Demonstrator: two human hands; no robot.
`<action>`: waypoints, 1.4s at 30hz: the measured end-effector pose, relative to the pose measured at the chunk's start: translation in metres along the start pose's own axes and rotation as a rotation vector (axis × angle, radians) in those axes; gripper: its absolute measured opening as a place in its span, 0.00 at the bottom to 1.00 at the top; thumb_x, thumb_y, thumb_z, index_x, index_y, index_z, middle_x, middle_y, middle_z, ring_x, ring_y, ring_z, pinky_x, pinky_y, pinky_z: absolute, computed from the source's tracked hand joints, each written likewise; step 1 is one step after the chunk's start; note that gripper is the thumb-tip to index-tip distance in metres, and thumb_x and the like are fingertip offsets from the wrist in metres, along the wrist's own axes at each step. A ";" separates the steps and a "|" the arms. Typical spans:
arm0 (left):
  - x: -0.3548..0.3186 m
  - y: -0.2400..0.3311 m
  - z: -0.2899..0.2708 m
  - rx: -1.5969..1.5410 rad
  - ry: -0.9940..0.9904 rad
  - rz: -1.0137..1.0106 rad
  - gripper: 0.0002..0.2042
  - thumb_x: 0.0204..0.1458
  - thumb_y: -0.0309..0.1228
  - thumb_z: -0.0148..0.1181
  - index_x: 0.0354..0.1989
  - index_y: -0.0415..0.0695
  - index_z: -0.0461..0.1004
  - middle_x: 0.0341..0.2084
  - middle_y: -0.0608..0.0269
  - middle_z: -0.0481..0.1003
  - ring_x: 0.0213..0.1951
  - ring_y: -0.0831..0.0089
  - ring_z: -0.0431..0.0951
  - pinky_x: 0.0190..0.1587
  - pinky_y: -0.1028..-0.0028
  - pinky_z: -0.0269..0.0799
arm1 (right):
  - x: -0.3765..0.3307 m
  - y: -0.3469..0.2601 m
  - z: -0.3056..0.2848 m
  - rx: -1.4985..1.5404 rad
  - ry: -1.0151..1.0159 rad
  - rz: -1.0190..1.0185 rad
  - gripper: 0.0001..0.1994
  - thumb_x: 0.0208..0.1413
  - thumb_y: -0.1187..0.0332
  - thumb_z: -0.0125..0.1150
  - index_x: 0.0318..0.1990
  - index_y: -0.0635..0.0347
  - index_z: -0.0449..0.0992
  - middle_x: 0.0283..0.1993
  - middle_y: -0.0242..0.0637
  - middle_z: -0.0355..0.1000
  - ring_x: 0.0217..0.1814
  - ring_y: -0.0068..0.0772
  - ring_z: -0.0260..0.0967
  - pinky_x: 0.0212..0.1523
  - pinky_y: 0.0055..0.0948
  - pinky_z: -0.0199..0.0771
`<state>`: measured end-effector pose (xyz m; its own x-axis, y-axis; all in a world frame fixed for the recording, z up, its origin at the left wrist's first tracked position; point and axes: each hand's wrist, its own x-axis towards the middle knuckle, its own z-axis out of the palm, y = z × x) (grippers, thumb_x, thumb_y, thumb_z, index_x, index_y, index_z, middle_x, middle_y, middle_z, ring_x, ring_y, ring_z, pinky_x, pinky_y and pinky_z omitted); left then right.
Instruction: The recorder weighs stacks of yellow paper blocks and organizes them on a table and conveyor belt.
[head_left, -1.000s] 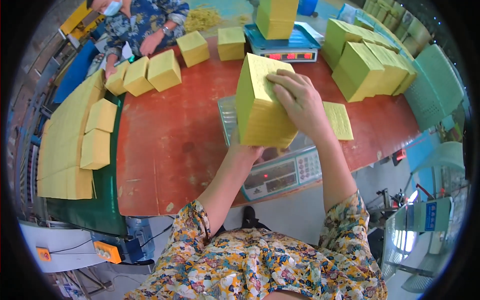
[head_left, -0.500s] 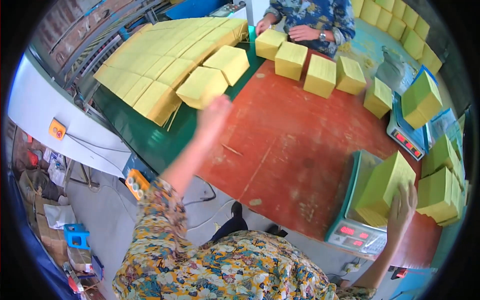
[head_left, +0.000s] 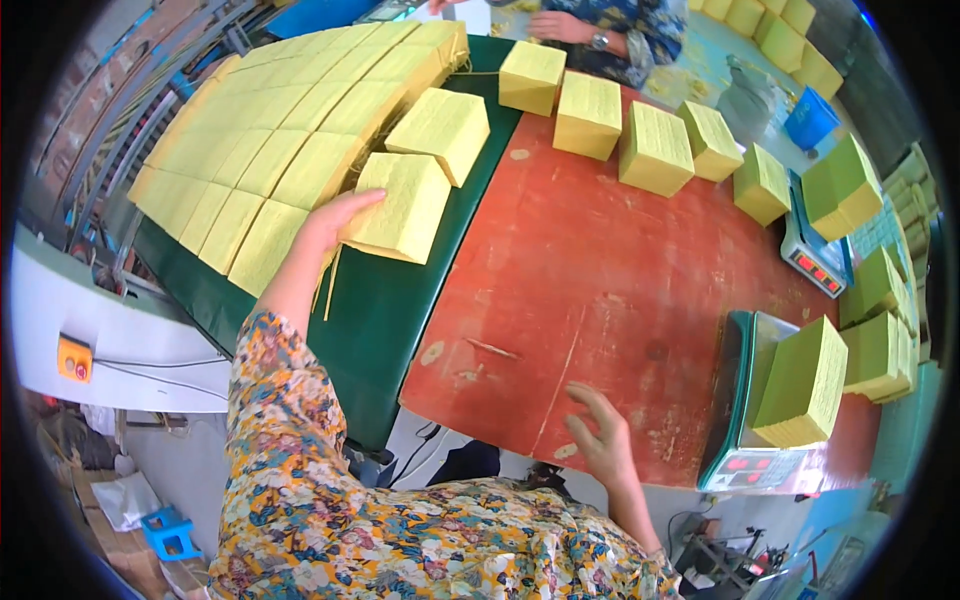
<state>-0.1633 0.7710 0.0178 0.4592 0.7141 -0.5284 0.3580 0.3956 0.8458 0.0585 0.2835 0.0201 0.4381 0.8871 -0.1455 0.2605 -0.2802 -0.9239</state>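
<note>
My left hand (head_left: 335, 214) grips the left side of a yellow paper block (head_left: 408, 215). One digit lies over its top edge, and the rest of the fingers are mostly hidden. That block stands on a green surface (head_left: 376, 338), with a second yellow block (head_left: 440, 130) just beyond it. Fingers apart and holding nothing, my right hand (head_left: 604, 438) hovers over the near edge of the red tabletop (head_left: 560, 290). To its right, another yellow block (head_left: 803, 385) rests on a digital scale (head_left: 735, 400) with a lit red display.
Joined rows of yellow blocks (head_left: 250, 150) fill the far left. Several single blocks (head_left: 655, 150) line the red table's far side, where a co-worker's hand (head_left: 560, 27) shows. A second scale (head_left: 815, 250) carries a block at the right. A blue bin (head_left: 811, 118) stands behind.
My left hand has shifted left, round to the near block's left side. My right hand has let go of the block on the scale and moved left over the table. The view has turned.
</note>
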 end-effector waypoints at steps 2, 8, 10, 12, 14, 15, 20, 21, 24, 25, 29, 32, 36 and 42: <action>-0.011 -0.002 0.014 0.060 -0.128 -0.008 0.30 0.54 0.47 0.69 0.60 0.41 0.72 0.51 0.56 0.80 0.50 0.67 0.82 0.54 0.65 0.78 | -0.007 0.012 0.020 0.271 -0.069 0.349 0.20 0.61 0.73 0.61 0.61 0.62 0.73 0.59 0.48 0.74 0.62 0.38 0.72 0.61 0.35 0.73; -0.069 -0.020 0.127 0.153 -0.481 0.058 0.31 0.55 0.40 0.70 0.63 0.40 0.67 0.53 0.59 0.78 0.51 0.71 0.80 0.54 0.67 0.77 | -0.045 0.030 0.030 0.545 -0.202 0.279 0.21 0.67 0.73 0.52 0.65 0.70 0.66 0.61 0.46 0.72 0.62 0.34 0.71 0.60 0.32 0.73; -0.096 -0.030 0.175 0.224 -0.570 0.023 0.30 0.55 0.39 0.69 0.64 0.40 0.67 0.53 0.59 0.77 0.52 0.71 0.79 0.55 0.68 0.76 | -0.065 0.044 0.017 0.589 -0.239 0.300 0.21 0.70 0.70 0.49 0.66 0.70 0.65 0.62 0.46 0.71 0.63 0.37 0.71 0.61 0.33 0.73; -0.125 -0.044 0.226 0.260 -0.634 0.026 0.30 0.56 0.39 0.69 0.64 0.40 0.66 0.54 0.59 0.77 0.53 0.72 0.78 0.56 0.68 0.75 | -0.090 0.063 0.004 0.684 -0.240 0.440 0.21 0.70 0.65 0.50 0.65 0.69 0.66 0.62 0.46 0.72 0.62 0.37 0.72 0.61 0.33 0.73; -0.157 -0.060 0.276 0.230 -0.703 0.088 0.31 0.56 0.38 0.69 0.65 0.40 0.66 0.54 0.59 0.76 0.54 0.72 0.77 0.57 0.68 0.74 | -0.115 0.084 -0.005 0.807 -0.232 0.527 0.23 0.71 0.62 0.51 0.65 0.69 0.67 0.63 0.45 0.71 0.62 0.39 0.71 0.62 0.35 0.73; -0.171 -0.067 0.297 0.259 -0.704 0.092 0.31 0.56 0.38 0.69 0.65 0.40 0.65 0.55 0.59 0.76 0.54 0.72 0.76 0.57 0.68 0.73 | -0.127 0.095 -0.010 0.884 -0.183 0.554 0.23 0.71 0.61 0.51 0.65 0.69 0.66 0.63 0.46 0.71 0.63 0.39 0.71 0.62 0.36 0.73; -0.213 -0.085 0.365 0.404 -0.804 0.127 0.33 0.55 0.37 0.71 0.67 0.39 0.64 0.54 0.59 0.76 0.54 0.71 0.76 0.57 0.67 0.73 | -0.173 0.132 -0.046 1.194 -0.027 0.547 0.25 0.70 0.61 0.52 0.68 0.68 0.62 0.66 0.48 0.68 0.66 0.45 0.67 0.66 0.42 0.69; -0.215 -0.084 0.372 0.489 -0.813 0.097 0.34 0.54 0.37 0.71 0.67 0.39 0.64 0.54 0.59 0.76 0.54 0.71 0.76 0.57 0.67 0.73 | -0.177 0.135 -0.053 1.199 -0.001 0.517 0.26 0.70 0.60 0.51 0.68 0.68 0.61 0.66 0.49 0.67 0.68 0.47 0.66 0.67 0.44 0.67; -0.216 -0.079 0.385 0.561 -0.822 0.081 0.34 0.53 0.37 0.72 0.66 0.39 0.65 0.54 0.59 0.76 0.54 0.71 0.76 0.57 0.67 0.73 | -0.176 0.136 -0.065 1.344 -0.086 0.487 0.26 0.70 0.61 0.51 0.68 0.69 0.61 0.66 0.47 0.67 0.67 0.44 0.67 0.66 0.42 0.68; -0.216 -0.078 0.386 0.519 -0.820 0.038 0.35 0.52 0.37 0.72 0.66 0.38 0.64 0.55 0.59 0.76 0.54 0.71 0.76 0.57 0.67 0.73 | -0.174 0.135 -0.066 1.384 -0.145 0.436 0.25 0.71 0.61 0.51 0.68 0.69 0.62 0.66 0.47 0.67 0.66 0.43 0.67 0.65 0.42 0.69; -0.228 -0.080 0.384 0.381 -0.767 -0.014 0.34 0.53 0.37 0.72 0.66 0.38 0.65 0.54 0.59 0.76 0.53 0.72 0.77 0.56 0.68 0.74 | -0.164 0.139 -0.069 1.248 -0.163 0.467 0.26 0.71 0.59 0.51 0.67 0.69 0.63 0.65 0.46 0.68 0.66 0.42 0.68 0.64 0.41 0.70; -0.252 -0.093 0.376 0.315 -0.677 -0.035 0.32 0.54 0.37 0.71 0.65 0.39 0.66 0.53 0.59 0.77 0.52 0.72 0.78 0.55 0.68 0.75 | -0.163 0.146 -0.066 1.064 -0.152 0.512 0.25 0.70 0.59 0.51 0.66 0.69 0.64 0.64 0.46 0.69 0.65 0.41 0.68 0.63 0.40 0.69; -0.289 -0.134 0.378 0.141 -0.470 0.018 0.29 0.57 0.36 0.67 0.65 0.38 0.65 0.52 0.58 0.77 0.51 0.71 0.79 0.54 0.68 0.76 | -0.162 0.154 -0.058 1.333 -0.063 0.426 0.23 0.69 0.59 0.52 0.63 0.69 0.69 0.59 0.43 0.74 0.61 0.36 0.71 0.62 0.37 0.68; -0.314 -0.176 0.348 -0.031 -0.405 0.057 0.36 0.57 0.38 0.62 0.71 0.35 0.56 0.63 0.51 0.67 0.64 0.63 0.68 0.64 0.65 0.66 | -0.157 0.153 -0.045 1.417 0.045 0.431 0.24 0.70 0.58 0.52 0.61 0.74 0.70 0.59 0.47 0.75 0.59 0.38 0.74 0.60 0.39 0.73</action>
<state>-0.0877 0.2767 0.0088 0.7627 0.4529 -0.4617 0.3010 0.3833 0.8732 0.0682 0.0847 -0.0823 0.2944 0.8114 -0.5049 -0.9183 0.0938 -0.3847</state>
